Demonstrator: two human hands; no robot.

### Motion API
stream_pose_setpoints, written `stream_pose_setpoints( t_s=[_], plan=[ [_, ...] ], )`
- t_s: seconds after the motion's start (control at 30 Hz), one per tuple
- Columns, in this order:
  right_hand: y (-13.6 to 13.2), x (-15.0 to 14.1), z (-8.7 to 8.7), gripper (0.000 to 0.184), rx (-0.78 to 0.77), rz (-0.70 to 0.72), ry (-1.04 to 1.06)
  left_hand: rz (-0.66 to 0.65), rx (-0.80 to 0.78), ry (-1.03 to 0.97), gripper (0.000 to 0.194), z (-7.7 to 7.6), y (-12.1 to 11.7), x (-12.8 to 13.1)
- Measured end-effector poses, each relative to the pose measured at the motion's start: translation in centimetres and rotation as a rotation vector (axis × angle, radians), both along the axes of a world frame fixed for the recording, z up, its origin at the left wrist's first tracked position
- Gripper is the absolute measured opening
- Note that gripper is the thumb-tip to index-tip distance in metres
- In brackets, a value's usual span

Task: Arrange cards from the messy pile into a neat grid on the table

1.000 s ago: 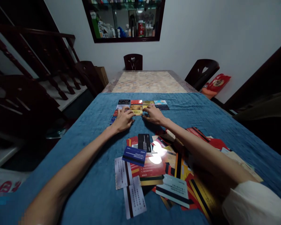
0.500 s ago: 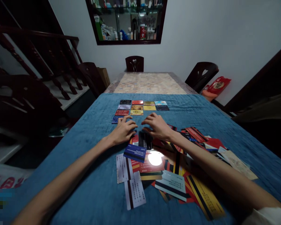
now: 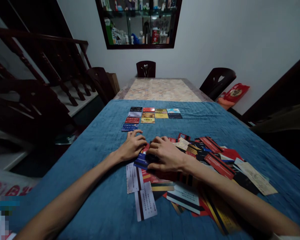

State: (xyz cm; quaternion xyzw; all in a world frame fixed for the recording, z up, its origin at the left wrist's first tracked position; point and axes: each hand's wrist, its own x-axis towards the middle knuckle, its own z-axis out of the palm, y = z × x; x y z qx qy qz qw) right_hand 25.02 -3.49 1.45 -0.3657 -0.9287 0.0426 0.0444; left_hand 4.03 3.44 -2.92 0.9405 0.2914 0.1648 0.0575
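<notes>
My left hand (image 3: 132,145) rests at the upper left edge of a loose pile of plastic cards, fingers bent and apart, holding nothing visible. My right hand (image 3: 166,155) is lowered over the pile, with its thumb apart from its curved fingers. It covers the right end of a dark blue card (image 3: 140,162); whether the fingertips touch that card is hidden. Beyond my hands lie sorted cards in short rows, with a blue patterned card (image 3: 130,127) at the near left and a yellow card (image 3: 148,120) beside a red card (image 3: 132,120).
Two silver cards (image 3: 145,201) overlap at the pile's near left. Red cards (image 3: 219,165), a pale blue-grey card (image 3: 183,196) and a beige card (image 3: 261,178) spread rightward. A blue cloth (image 3: 90,160) covers the near table; chairs (image 3: 146,69) stand around it.
My right hand has come down and toward me, from above a black card to over the dark blue card. My left hand has stayed nearly in place. The view has shifted slightly.
</notes>
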Motion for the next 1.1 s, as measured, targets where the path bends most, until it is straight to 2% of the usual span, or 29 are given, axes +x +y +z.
stream_pose_setpoints(
  t_s=[0.27, 0.53, 0.83, 1.1],
  plan=[
    [-0.6, -0.7, -0.1, 0.056, -0.025, 0.001, -0.074, -0.018, -0.006, -0.039, 0.024, 0.2, -0.9, 0.1],
    [-0.5, -0.5, -0.8, 0.041, 0.010, 0.001, -0.039, -0.021, -0.091, -0.076, 0.023, 0.4, -1.1, 0.3],
    [-0.5, -0.4, 0.1, 0.026, 0.001, 0.055, -0.001, 0.003, -0.221, -0.114, 0.036, 1.4, -1.1, 0.3],
    [0.7, 0.5, -0.1, 0.029, 0.008, 0.003, 0.112, -0.056, -0.318, -0.225, 0.033, 2.4, -0.9, -0.5]
  ],
)
